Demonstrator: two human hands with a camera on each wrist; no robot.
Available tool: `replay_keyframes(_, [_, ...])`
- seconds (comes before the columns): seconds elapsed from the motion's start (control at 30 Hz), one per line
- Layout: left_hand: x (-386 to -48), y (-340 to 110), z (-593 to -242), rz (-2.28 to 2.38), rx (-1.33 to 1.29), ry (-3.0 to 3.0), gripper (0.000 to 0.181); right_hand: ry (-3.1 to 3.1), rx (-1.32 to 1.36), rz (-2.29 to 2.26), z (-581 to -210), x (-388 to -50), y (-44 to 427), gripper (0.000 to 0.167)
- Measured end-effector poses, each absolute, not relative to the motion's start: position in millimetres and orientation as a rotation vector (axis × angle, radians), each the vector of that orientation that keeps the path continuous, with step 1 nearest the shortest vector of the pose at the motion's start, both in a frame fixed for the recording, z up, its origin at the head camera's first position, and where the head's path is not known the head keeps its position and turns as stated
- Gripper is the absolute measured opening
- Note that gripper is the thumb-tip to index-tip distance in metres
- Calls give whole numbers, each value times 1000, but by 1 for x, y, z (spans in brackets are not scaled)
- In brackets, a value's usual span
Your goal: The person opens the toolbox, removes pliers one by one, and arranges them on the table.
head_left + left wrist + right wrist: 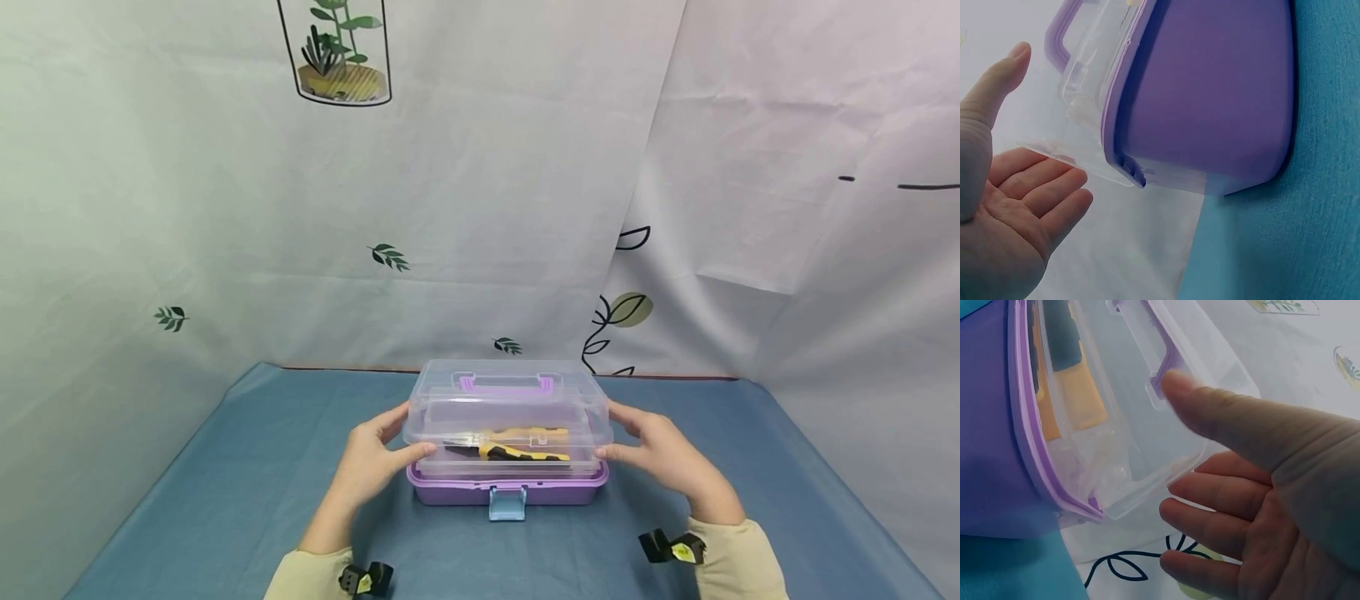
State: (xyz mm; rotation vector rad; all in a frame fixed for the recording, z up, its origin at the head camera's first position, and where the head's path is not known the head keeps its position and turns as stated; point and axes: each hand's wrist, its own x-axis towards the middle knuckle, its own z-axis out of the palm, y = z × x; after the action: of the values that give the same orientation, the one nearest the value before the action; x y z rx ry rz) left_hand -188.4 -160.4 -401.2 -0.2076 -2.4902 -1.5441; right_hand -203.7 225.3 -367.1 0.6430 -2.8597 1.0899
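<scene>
A toolbox with a purple base [457, 493] and a see-through lid [510, 408] stands on the table, its light-blue front latch [507, 504] hanging down. Through the clear plastic I see yellow and black handles [525, 455], like those of pliers. My left hand [367, 465] is at the lid's left end, thumb in front and fingers on the side. At the right end my right hand [660, 450] mirrors it. Both wrist views show the left hand [1019, 200] and right hand [1254, 487] with fingers extended and thumbs apart from them; exact contact is unclear.
Blue cloth [195, 500] covers the table beneath the toolbox. Pale printed fabric [480, 208] hangs behind it and along the sides. A purple carrying handle [506, 387] lies on top of the lid.
</scene>
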Motion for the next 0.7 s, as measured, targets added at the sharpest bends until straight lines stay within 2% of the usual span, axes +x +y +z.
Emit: replay_keyframes(0.7, [-192, -150, -405, -1452, -149, -2344, 62, -2751, 556, 1195, -375, -210, 228, 69])
